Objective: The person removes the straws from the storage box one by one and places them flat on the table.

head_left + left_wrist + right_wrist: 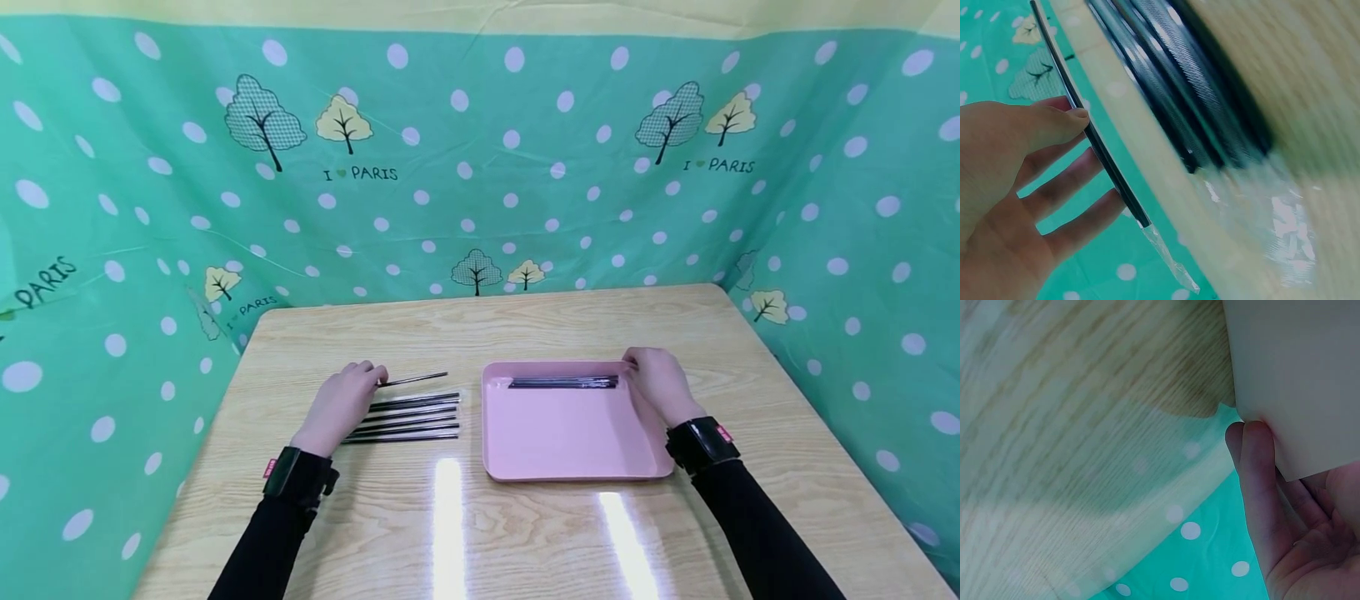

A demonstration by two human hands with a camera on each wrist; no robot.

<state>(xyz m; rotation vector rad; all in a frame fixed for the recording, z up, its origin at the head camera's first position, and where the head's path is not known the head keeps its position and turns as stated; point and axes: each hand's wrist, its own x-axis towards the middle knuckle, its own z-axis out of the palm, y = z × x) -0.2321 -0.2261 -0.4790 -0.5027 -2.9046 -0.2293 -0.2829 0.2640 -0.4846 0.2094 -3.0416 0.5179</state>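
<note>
While the left hand (341, 406) pinches one black chopstick (412, 380) near its end between thumb and fingers, that stick sits angled a little away from the others, its far tip pointing toward the tray. The left wrist view shows the grip plainly: the thumb (1054, 125) presses the stick (1094, 140) against the fingertips, the rest of the fingers loosely spread behind it, which suits singling out one thin rod from a row. Just beside that hand, the remaining chopsticks (408, 417) lie on the bench (525, 533) in a loose parallel row, side by side and roughly level with one another, so each can be taken without disturbing the next.

The right hand (660, 385) rests on the far right corner of the pink tray (570, 450), fingers curled over its rim; from the right wrist view the fingers (1257, 487) lie against the tray's edge (1297, 381), a hold that would seem to steady the tray. I cannot tell whether the thumb clamps the rim from the other side. Inside the tray, a small bundle of chopsticks (564, 382) lies along the back wall, pressed close together and parallel to that wall.

The held chopstick is slim, straight, dark and glossy, with a finely ridged stretch visible on its neighbours in the wrist view. The bench is pale wood grain with bright reflections, ringed by a green polka-dot cloth (480, 167).
</note>
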